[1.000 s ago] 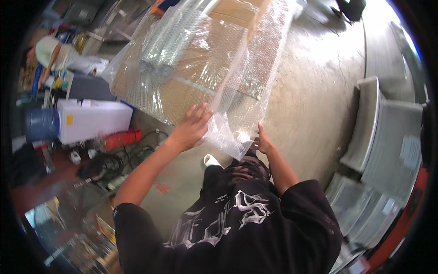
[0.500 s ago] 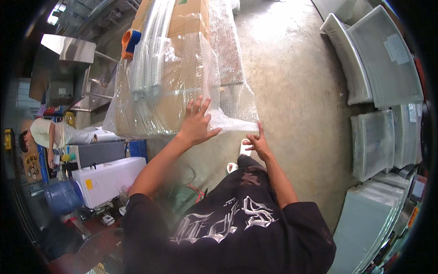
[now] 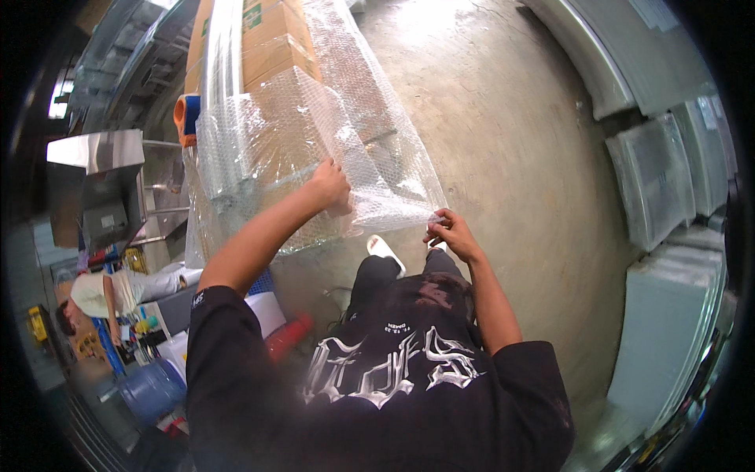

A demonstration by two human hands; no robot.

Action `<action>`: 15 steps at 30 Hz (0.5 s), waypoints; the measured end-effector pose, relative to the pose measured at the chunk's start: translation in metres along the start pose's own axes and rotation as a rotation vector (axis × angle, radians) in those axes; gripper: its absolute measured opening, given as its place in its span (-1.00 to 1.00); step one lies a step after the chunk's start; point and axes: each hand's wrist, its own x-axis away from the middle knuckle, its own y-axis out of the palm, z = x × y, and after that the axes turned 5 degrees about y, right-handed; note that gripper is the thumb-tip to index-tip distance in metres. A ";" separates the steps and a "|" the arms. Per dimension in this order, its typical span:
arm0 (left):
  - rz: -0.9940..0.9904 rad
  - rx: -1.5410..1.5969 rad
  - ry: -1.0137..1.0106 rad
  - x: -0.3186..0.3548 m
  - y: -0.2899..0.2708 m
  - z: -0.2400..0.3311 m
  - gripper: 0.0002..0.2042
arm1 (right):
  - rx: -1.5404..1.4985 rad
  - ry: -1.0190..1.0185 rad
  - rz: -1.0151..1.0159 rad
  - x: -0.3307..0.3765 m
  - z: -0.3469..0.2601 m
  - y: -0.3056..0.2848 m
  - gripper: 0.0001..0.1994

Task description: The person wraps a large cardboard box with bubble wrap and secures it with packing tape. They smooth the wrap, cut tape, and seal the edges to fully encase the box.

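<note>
A loose sheet of clear bubble wrap covers the near end of a long brown cardboard box and hangs out past its right side. My left hand is closed on the wrap over the box's near end, fingers curled and partly hidden. Farther right, my right hand pinches the sheet's near right corner between thumb and fingers. Shiny, film-wrapped long pieces lie along the top of the box. An orange and blue tape dispenser rests at its left edge.
Concrete floor lies to the right. Wrapped flat panels and a stack of pale sheets stand along the right side. At left are a steel cabinet, a large blue water bottle and another person.
My left hand's spread fingers have curled in on the wrap. My right hand has gone from an outstretched index finger to a pinch. The box appears farther left as the view shifts.
</note>
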 end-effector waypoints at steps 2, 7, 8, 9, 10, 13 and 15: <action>-0.014 0.000 0.064 -0.017 -0.002 -0.010 -0.44 | -0.028 -0.054 0.035 0.004 0.004 0.008 -0.55; -0.103 -0.004 0.115 -0.061 0.003 -0.031 -0.44 | -0.101 -0.081 0.225 0.000 0.020 0.025 -0.59; -0.113 0.007 0.131 -0.066 0.005 -0.034 -0.45 | -0.102 -0.085 0.256 -0.003 0.024 0.029 -0.62; -0.121 -0.008 0.137 -0.069 0.006 -0.038 -0.45 | -0.092 -0.045 0.321 -0.005 0.026 0.033 -0.66; -0.133 -0.015 0.153 -0.070 0.005 -0.042 -0.46 | -0.104 -0.134 0.328 -0.008 0.029 0.038 -0.68; -0.066 0.082 0.111 -0.063 -0.005 -0.047 -0.53 | -0.073 -0.218 0.471 -0.018 0.030 0.049 -0.72; 0.016 0.141 0.096 -0.053 -0.018 -0.045 -0.54 | 0.016 -0.228 0.601 -0.032 0.023 0.052 -0.73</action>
